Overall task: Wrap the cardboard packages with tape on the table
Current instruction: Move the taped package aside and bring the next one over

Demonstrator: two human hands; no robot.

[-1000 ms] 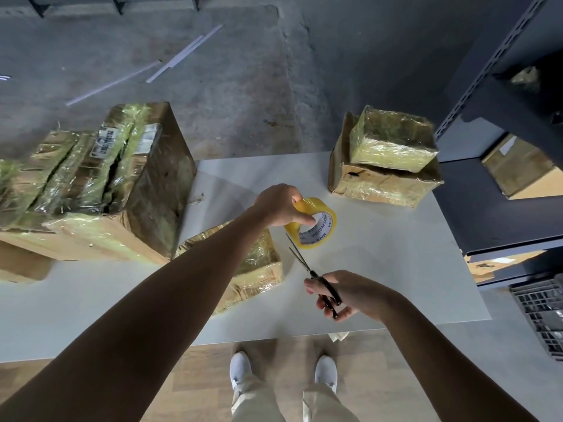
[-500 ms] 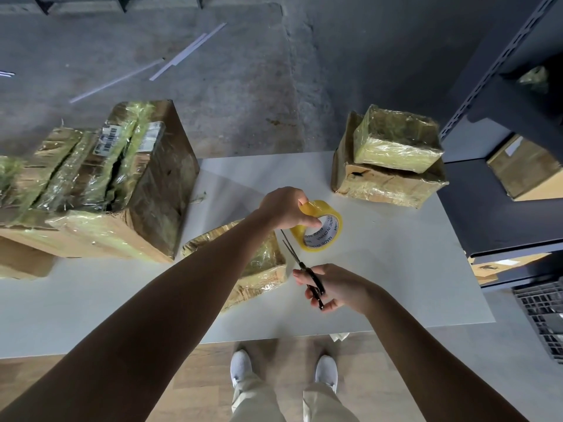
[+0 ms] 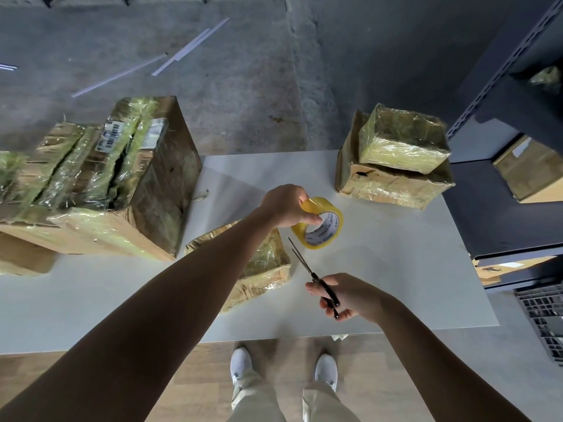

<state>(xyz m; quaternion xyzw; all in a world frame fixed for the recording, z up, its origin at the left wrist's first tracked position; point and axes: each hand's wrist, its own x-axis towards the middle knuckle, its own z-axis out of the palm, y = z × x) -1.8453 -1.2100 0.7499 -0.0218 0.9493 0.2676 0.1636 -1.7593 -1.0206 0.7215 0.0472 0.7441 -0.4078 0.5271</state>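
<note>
The left grip (image 3: pixel 286 205) pinches the yellow tape roll (image 3: pixel 316 245), its core printed "MADE IN CHINA", at mid-table (image 3: pixel 396 269) just beside a flat taped package (image 3: pixel 265 269). The right grip (image 3: pixel 353 295) curls round black scissors (image 3: pixel 308 267). A barcode label (image 3: pixel 111 134) tops the large box (image 3: pixel 158 184).

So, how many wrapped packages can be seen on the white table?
4: a large box at the left, a flat package under the left forearm, a small box stacked on a wider box at far right. More may hide at the left edge.
</note>
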